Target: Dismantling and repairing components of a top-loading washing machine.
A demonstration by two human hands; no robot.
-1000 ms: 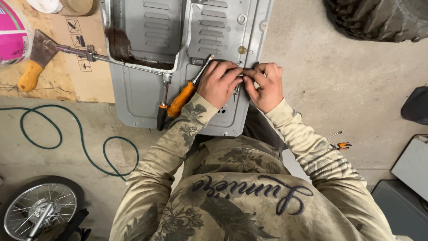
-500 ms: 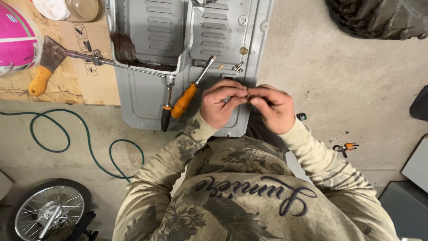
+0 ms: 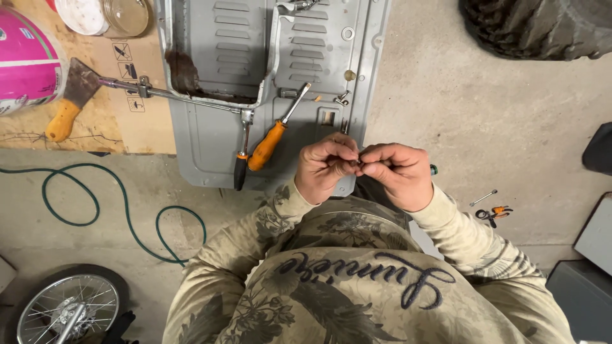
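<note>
Both hands, left hand (image 3: 325, 165) and right hand (image 3: 396, 172), pinch a small part (image 3: 358, 163).

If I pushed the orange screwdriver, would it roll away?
Probably a little. The orange screwdriver has a rounded handle and lies flat on the smooth grey metal panel, so it could roll. It looks stiff and fairly light, and the black-handled tool beside it might stop it.

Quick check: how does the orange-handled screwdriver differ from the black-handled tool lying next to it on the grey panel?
The orange-handled screwdriver has a thicker, bright handle and lies slanted, shaft up-right. The black-handled tool is slimmer, darker and nearly vertical. Both lie on the grey panel, handles toward the person, left of the left hand, untouched.
</note>
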